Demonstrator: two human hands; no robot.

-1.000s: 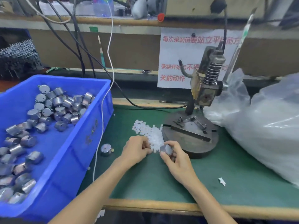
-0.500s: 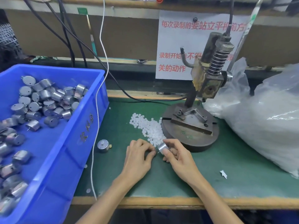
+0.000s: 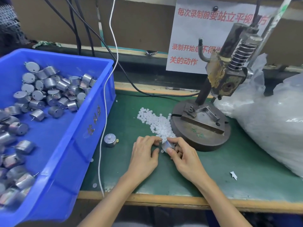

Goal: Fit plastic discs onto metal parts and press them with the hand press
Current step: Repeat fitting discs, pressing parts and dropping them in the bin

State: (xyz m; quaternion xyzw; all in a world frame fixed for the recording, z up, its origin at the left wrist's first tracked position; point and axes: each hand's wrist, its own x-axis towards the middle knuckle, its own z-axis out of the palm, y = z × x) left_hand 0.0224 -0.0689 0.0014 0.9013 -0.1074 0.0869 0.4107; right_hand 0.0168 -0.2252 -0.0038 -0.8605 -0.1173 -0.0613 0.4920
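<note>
My right hand (image 3: 182, 154) pinches a small round metal part (image 3: 165, 145) between thumb and fingers, just above the green mat. My left hand (image 3: 145, 153) meets it from the left, its fingertips at the near end of a heap of small white plastic discs (image 3: 155, 122); whether a disc is between those fingertips is hidden. The hand press (image 3: 227, 76) stands on its round metal base (image 3: 201, 138) right behind my right hand, with nothing on its fixture. Another metal part (image 3: 110, 140) lies alone on the mat to the left.
A blue bin (image 3: 91, 112) holding several metal parts fills the left side. A large clear plastic bag (image 3: 275, 122) bulges at the right. Black and white cables (image 3: 105, 99) hang past the bin. A paper scrap (image 3: 233, 175) lies near the wooden front edge.
The view has tilted downward. Both hands stayed together at the near end of the disc heap, shifting slightly toward me; the right hand has turned the metal part a little.
</note>
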